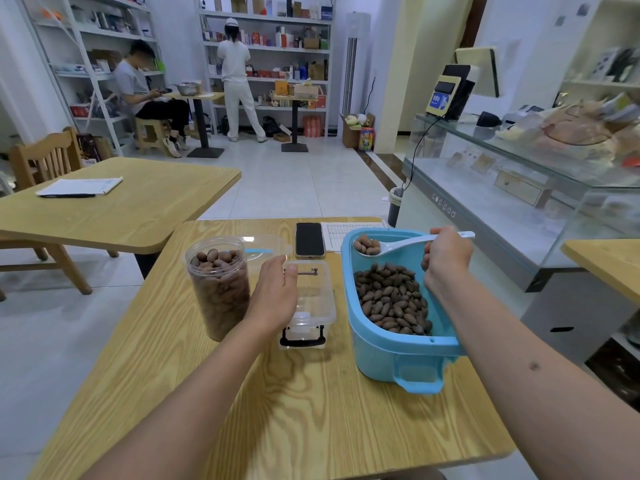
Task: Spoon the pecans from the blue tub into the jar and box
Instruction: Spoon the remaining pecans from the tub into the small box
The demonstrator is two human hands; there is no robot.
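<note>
On the wooden desk [311, 410] the things stand in a row from the person's left to right: the jar, the box, then the blue tub [394, 355], the biggest of them, at the right edge. The tub holds a dark heap of pecans [393, 299] on the side nearer the person; its far end is bare.

The jar [219, 289] stands upright and open at the left, already filled nearly to its neck. The clear box [313, 303] lies between jar and tub, just beside the tub, and looks empty, its lid hinged back behind it.

The right hand [446, 258] is over the tub's right rim, its fingers curled round the handle of a white spoon [398, 244]. The spoon's long axis runs across, left to right; the loaded bowl points left, towards the box and jar, and hangs over the tub's far end.

The left hand [277, 292] rests between jar and box, fingers loose and straight, touching the box's left side and gripping nothing.

Judging by the levels, the next load belongs in the box, which lies to the left of the spoon's bowl and nearer the person.
</note>
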